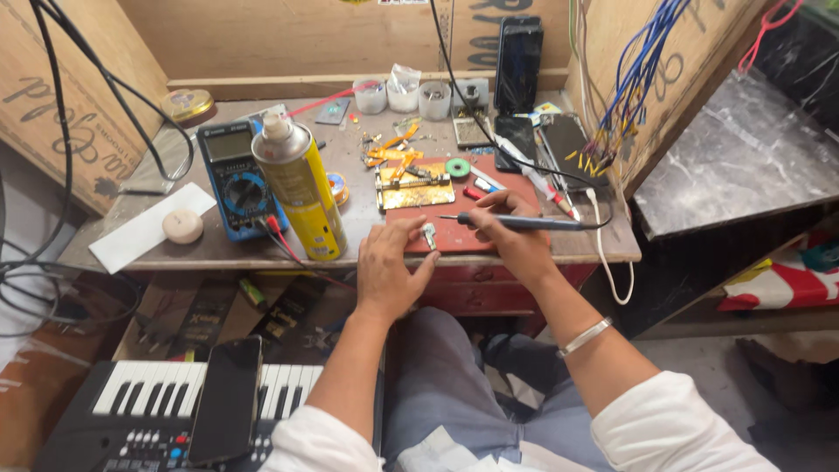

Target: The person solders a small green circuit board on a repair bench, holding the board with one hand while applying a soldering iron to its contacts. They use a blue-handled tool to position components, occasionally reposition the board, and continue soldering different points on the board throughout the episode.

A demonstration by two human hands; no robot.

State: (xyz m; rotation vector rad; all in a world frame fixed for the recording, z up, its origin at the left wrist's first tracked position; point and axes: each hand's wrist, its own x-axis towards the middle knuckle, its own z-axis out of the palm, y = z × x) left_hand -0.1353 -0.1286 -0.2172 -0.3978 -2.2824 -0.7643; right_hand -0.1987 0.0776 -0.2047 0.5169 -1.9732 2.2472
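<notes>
Keyboard (149,389) with dark phone (227,399) lying across its keys, nearest. Left hand (390,267) pinched a small metal part (429,233) on the red mat (476,229); right hand (516,236) clasped a soldering iron (524,222), tip beside the part. Beyond: yellow spray can (301,188), blue multimeter (239,177).

Glossy yellow metal spray can (301,188), matt red mat (489,234), rough wooden boards (297,35), worn grey tabletop (218,249).
</notes>
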